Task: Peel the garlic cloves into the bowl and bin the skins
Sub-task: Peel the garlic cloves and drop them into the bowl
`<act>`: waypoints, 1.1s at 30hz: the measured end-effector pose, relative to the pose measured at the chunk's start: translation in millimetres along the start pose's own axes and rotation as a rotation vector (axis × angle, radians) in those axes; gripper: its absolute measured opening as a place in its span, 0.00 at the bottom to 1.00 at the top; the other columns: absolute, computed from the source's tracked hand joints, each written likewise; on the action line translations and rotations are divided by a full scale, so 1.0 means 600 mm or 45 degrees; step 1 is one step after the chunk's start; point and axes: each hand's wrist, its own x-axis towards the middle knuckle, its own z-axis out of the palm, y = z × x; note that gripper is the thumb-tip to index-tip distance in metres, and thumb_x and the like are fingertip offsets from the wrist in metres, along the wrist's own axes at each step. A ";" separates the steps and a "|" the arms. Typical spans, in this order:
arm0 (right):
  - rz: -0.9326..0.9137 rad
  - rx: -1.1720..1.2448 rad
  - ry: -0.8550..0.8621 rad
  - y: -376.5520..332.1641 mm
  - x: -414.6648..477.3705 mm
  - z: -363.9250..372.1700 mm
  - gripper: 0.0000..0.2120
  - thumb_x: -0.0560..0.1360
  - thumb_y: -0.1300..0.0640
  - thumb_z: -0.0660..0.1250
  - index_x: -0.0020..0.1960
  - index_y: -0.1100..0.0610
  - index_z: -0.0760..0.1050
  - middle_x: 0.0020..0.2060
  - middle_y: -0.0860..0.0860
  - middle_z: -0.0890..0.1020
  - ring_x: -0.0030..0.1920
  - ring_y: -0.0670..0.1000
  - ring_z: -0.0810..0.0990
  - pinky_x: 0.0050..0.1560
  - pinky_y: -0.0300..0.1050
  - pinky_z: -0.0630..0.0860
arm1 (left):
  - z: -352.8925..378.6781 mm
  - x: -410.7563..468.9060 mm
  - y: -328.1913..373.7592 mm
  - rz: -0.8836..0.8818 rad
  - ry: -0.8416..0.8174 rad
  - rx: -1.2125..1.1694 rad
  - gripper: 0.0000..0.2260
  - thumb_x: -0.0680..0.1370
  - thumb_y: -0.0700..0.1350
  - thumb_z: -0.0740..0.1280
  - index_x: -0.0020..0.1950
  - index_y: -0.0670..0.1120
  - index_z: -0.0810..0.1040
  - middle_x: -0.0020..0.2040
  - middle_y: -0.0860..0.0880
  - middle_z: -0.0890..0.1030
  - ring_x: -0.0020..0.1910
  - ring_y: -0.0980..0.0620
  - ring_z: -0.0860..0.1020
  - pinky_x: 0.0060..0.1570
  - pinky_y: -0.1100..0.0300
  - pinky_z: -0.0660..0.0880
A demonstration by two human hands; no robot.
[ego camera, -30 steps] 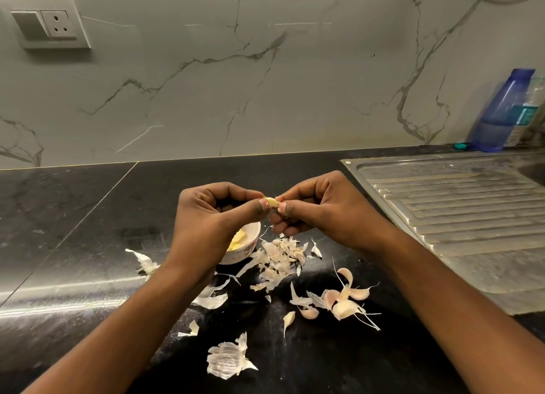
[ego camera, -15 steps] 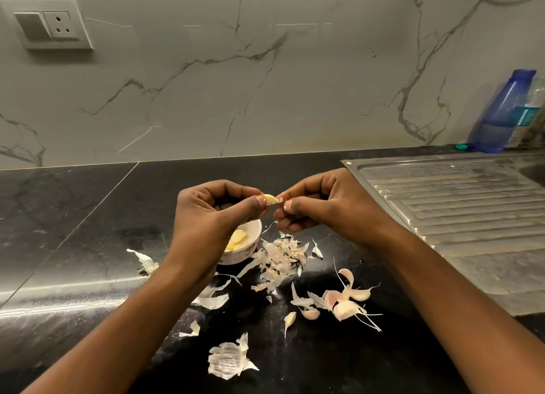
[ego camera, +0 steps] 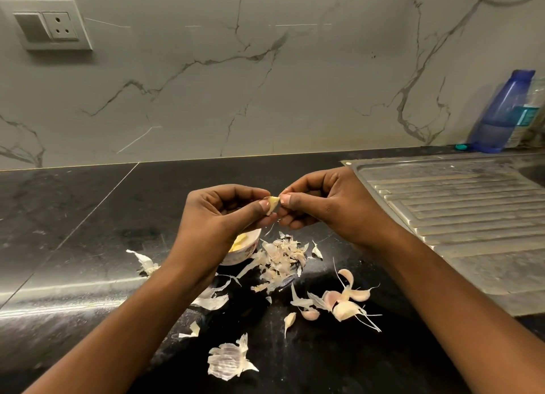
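Left hand [ego camera: 215, 216] and right hand [ego camera: 330, 207] pinch one clove [ego camera: 272, 203], probably part-peeled; a slip could drop it among skins [ego camera: 280, 261], missing bowl [ego camera: 250, 247].

Bowl [ego camera: 250, 247] left of skins pile [ego camera: 280, 261]; unpeeled cloves [ego camera: 343, 300] right, nearer

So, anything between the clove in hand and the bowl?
Nothing visible. The pale garlic clove is pinched between left hand and right hand, above the small white bowl. Only the left hand overlaps the bowl in view; loose papery skins lie beside it.
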 end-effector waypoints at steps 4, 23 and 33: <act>-0.002 0.007 0.029 0.003 0.003 0.002 0.05 0.80 0.62 0.73 0.55 0.62 0.84 0.44 0.58 0.89 0.43 0.57 0.89 0.46 0.46 0.87 | 0.004 -0.002 0.003 -0.013 -0.029 0.017 0.14 0.71 0.42 0.74 0.55 0.39 0.85 0.49 0.42 0.88 0.48 0.44 0.88 0.47 0.61 0.84; -0.066 -0.058 0.056 0.003 0.002 0.002 0.04 0.81 0.63 0.72 0.53 0.63 0.84 0.43 0.58 0.88 0.41 0.57 0.89 0.43 0.46 0.86 | 0.009 -0.006 0.004 0.105 0.028 0.192 0.15 0.67 0.43 0.79 0.51 0.40 0.87 0.45 0.46 0.89 0.45 0.47 0.89 0.45 0.62 0.83; -0.007 -0.085 -0.052 0.005 0.000 0.008 0.09 0.78 0.60 0.75 0.56 0.64 0.86 0.44 0.56 0.89 0.44 0.56 0.90 0.45 0.46 0.87 | 0.007 -0.007 0.001 0.249 0.102 0.366 0.14 0.66 0.46 0.79 0.51 0.45 0.87 0.46 0.53 0.89 0.45 0.55 0.88 0.45 0.67 0.82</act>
